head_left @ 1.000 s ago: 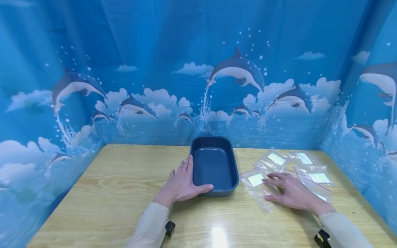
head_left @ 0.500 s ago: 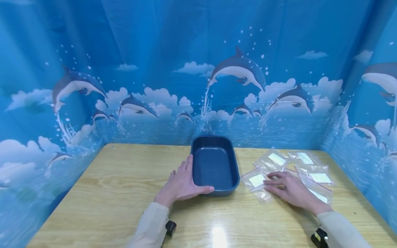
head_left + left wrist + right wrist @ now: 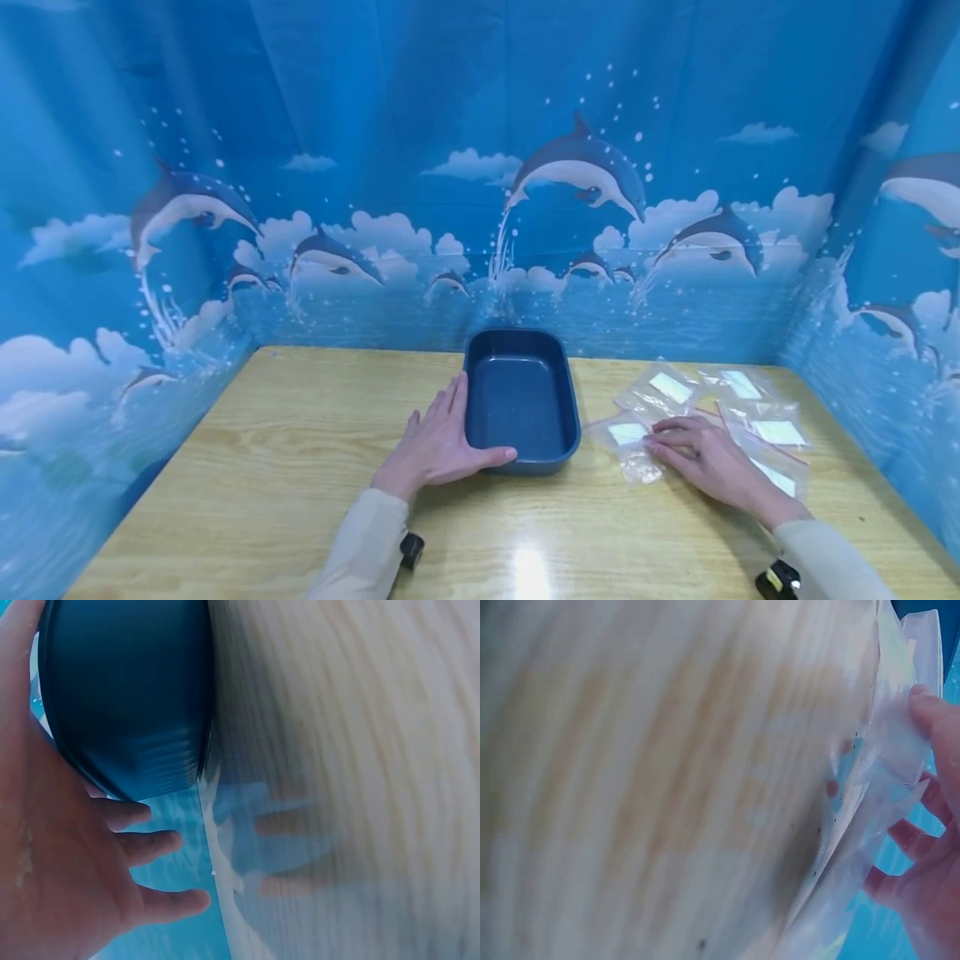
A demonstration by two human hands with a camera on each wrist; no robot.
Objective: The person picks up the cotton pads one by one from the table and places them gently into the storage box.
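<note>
My left hand (image 3: pixel 435 454) rests along the left side of a dark blue rectangular bin (image 3: pixel 542 467), its thumb over the near rim. In the left wrist view, the fingers (image 3: pixel 154 847) stretch out straight beside the bin's wall (image 3: pixel 135 697). On the right, my right hand (image 3: pixel 708 471) pinches a clear zip bag (image 3: pixel 628 434) with a white label, thumb and fingertips together at its right side. The bag's near part is bunched up. In the right wrist view, the thumb (image 3: pixel 934 712) lies against the crinkled plastic bag (image 3: pixel 896 742).
Several more clear zip bags with white labels lie around the right hand, among them a back bag (image 3: pixel 660 392), a far-right bag (image 3: pixel 742 385) and a right bag (image 3: pixel 777 432). The wooden table (image 3: pixel 315 417) ends at a blue dolphin-printed curtain (image 3: pixel 390 167).
The right thumb and fingers have come together on the near-left bag, whose near end has drawn up and crumpled. My left hand stays at the bin.
</note>
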